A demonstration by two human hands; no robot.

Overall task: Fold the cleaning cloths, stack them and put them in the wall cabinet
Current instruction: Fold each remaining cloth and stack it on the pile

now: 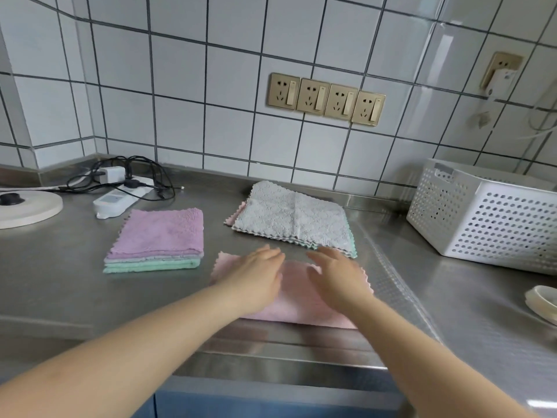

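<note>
Folded stack left of unfolded pile; basket right.

A pink cloth is lying near; lilac is topping a grey-and-green folded stack; white basket is showing dotted holes.

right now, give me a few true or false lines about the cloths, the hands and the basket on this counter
1. Both hands, left hand and right hand, lie flat on the pink cloth. True.
2. The folded stack has a green cloth on top. False: a purple cloth is on top, green at the bottom.
3. The unfolded pile has a grey cloth on top. True.
4. The white basket sits left of the folded stack. False: it stands at the far right of the counter.
5. The pink cloth already lies on the folded stack. False: it lies apart on the counter.
</note>
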